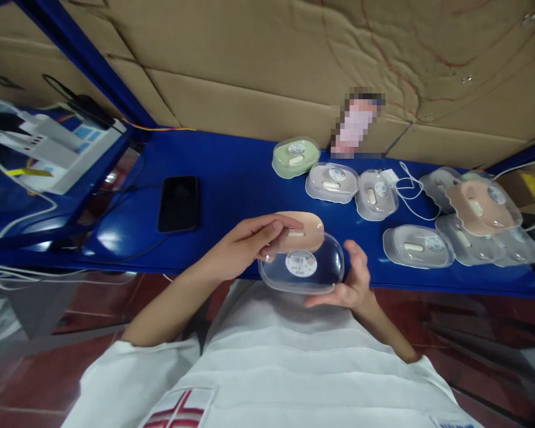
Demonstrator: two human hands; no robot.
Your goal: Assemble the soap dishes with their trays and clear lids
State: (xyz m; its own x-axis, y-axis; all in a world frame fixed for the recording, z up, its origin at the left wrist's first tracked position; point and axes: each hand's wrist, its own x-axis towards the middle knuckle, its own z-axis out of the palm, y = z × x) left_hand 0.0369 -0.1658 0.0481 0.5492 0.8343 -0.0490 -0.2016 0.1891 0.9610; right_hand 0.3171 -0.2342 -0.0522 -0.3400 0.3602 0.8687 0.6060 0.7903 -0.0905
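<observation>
My left hand (254, 241) is closed on the left side of a peach oval dish (312, 229), its thumb and fingers lying over the dish's small white bar. Just below and overlapping it is a clear plastic lid (325, 270) with a round printed sticker; some left fingertips show at its left edge. My right hand (356, 279) is spread around the lid's right end, thumb by the lower rim and fingers apart. Whether the right thumb bears any of the lid's weight is unclear. Both pieces are above the front edge of the blue table (232, 178).
Lidded oval boxes stand beyond my hands: green (296, 157), pale (332, 183) and grey (377, 195). More are grouped and stacked at right, a peach box (484, 205) on top. A black phone (178, 203), power strip (78, 157) and white cable (412, 193) lie around.
</observation>
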